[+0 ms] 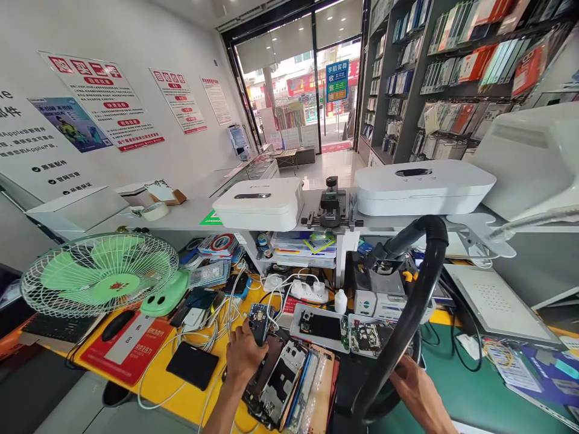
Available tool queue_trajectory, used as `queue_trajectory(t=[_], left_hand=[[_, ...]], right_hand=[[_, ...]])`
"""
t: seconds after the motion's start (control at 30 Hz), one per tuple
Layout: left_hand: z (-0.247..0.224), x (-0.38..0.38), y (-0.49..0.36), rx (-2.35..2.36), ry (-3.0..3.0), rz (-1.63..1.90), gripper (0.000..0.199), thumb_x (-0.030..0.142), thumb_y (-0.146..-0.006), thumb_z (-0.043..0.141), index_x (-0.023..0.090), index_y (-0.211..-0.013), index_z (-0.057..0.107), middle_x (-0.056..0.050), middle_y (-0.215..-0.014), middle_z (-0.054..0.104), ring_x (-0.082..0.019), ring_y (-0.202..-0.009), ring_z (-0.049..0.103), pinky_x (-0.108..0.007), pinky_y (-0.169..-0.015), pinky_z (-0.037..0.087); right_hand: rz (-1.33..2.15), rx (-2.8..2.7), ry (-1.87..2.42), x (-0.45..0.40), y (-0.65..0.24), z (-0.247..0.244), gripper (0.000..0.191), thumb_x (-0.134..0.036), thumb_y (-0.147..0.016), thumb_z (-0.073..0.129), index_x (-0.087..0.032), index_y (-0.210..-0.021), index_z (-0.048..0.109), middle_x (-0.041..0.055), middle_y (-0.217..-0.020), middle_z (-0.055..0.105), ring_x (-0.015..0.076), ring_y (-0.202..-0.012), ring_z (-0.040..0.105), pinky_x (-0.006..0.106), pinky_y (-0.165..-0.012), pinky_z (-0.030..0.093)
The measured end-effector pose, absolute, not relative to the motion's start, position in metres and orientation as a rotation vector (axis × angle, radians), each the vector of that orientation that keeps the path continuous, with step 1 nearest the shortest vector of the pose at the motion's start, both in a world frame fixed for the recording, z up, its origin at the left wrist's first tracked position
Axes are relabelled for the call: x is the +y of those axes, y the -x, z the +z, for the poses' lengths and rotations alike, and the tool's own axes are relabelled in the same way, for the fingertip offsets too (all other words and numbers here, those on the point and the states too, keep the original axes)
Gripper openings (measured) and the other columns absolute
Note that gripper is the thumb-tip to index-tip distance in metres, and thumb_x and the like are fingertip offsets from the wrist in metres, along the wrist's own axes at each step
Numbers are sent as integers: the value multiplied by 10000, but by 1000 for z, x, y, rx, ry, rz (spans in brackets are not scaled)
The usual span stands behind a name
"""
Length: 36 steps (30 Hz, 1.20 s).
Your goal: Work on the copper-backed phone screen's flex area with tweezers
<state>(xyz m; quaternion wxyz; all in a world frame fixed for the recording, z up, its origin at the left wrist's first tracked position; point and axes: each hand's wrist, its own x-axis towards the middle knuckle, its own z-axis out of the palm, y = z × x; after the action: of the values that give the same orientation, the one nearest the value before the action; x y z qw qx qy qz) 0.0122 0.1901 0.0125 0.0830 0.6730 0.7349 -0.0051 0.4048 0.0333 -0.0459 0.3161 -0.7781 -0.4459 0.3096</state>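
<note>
My left hand (244,355) is closed round the lower end of a phone (259,323) that looks dismantled, with circuit parts showing at its top. Below that hand lies a pile of stripped phone frames and panels (283,374). My right hand (418,386) is at the right, behind a thick black hose (407,325); its fingertips are mostly hidden, and what they touch cannot be made out. Between the hands, a white tray (323,325) with a dark phone part sits beside a second tray of circuit boards (368,334).
A green fan (104,277) and a black phone (192,364) are on the left, among tangled white cables (217,328). White cases (257,205) and a black clamp fixture (332,205) line the raised shelf. The hose arches across the right side, above a green mat (461,386).
</note>
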Motion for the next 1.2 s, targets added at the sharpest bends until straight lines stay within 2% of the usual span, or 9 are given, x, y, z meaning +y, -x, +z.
queue_trajectory(t=[0.17,0.33,0.5,0.57,0.7,0.83,1.03,1.2], left_hand=[[20,191,-15,2217,-2004,-211,462,402,-1003,716,181,-1395,610,-126,-1421,617,-311,-1294,616,-555,-1084,541],[31,191,-11,2222,-1959,-344,437,409,-999,722,175,-1356,630,-118,-1359,649,-294,-1233,650,-526,-1039,571],[48,221,-15,2071,-2165,-220,477,400,-1028,680,195,-1446,578,-137,-1539,536,-335,-1383,557,-590,-1137,499],[51,247,-21,1907,-2242,-188,403,386,-1030,681,192,-1379,627,-124,-1499,574,-320,-1367,571,-582,-1139,500],[43,300,-35,1608,-2201,-261,336,388,-1022,700,176,-1282,671,-104,-1328,674,-262,-1184,676,-496,-1023,588],[31,326,-43,1435,-2126,-289,314,390,-1028,695,179,-1260,678,-92,-1272,693,-233,-1095,702,-440,-950,619],[22,331,-44,1340,-2063,-393,339,393,-1024,699,166,-1275,668,-91,-1261,693,-236,-1077,705,-440,-930,626],[20,334,-46,1355,-2055,-421,334,396,-1020,704,169,-1264,675,-85,-1261,693,-244,-1088,704,-437,-933,624]], right_hand=[[859,-1178,2030,30,-411,-49,281,-449,-1049,671,-180,-1105,730,4,-940,752,161,-738,710,338,-722,615],[863,-1141,2014,25,-419,-49,404,-569,-1036,631,-189,-1121,737,15,-951,763,185,-771,720,361,-750,605],[841,-1081,1998,21,-418,-46,551,-691,-951,622,-185,-1124,753,41,-922,788,199,-749,724,383,-751,589],[825,-1058,1993,20,-418,-40,586,-709,-888,627,-183,-1090,785,61,-896,808,226,-746,742,386,-730,590],[794,-1007,1986,19,-419,-23,539,-669,-802,646,-220,-1017,852,68,-875,846,279,-720,765,362,-669,592],[775,-931,1997,10,-422,-14,530,-644,-776,653,-235,-1034,871,51,-768,833,270,-613,726,347,-590,575],[787,-827,1988,-8,-419,-16,500,-640,-754,653,-234,-946,872,57,-778,837,237,-510,675,327,-478,529],[797,-804,1975,-13,-419,-11,486,-640,-737,663,-246,-928,874,52,-740,824,228,-474,648,325,-458,519]])
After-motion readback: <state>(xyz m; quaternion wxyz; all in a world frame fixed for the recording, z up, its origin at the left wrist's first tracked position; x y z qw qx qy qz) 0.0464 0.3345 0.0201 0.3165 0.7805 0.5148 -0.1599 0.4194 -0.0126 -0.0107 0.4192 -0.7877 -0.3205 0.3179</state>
